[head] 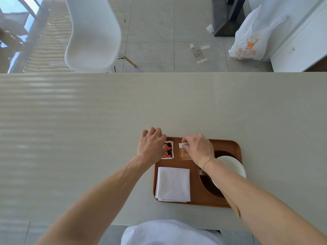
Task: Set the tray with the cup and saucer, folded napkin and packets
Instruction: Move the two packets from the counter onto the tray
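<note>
Pale table (106, 112) | tray (228, 144): napkin (173, 183), cup (230, 167) and saucer (210, 184) placed, I judge | left hand (152, 147) fingers curled on red packet (169, 150) | right hand (199, 147) pinches clear packet (184, 153) under fingertips | only packets left.

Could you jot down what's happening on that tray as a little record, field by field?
surface: pale table
tray: brown wooden tray, near the table's front edge
napkin: white folded napkin, front left of tray
cup and saucer: white cup on dark saucer, right side, partly hidden by the forearm
packets: red-and-black packet and clear packet, side by side at the back
left hand: touching the red-and-black packet
right hand: fingers on the clear packet's top edge
</note>
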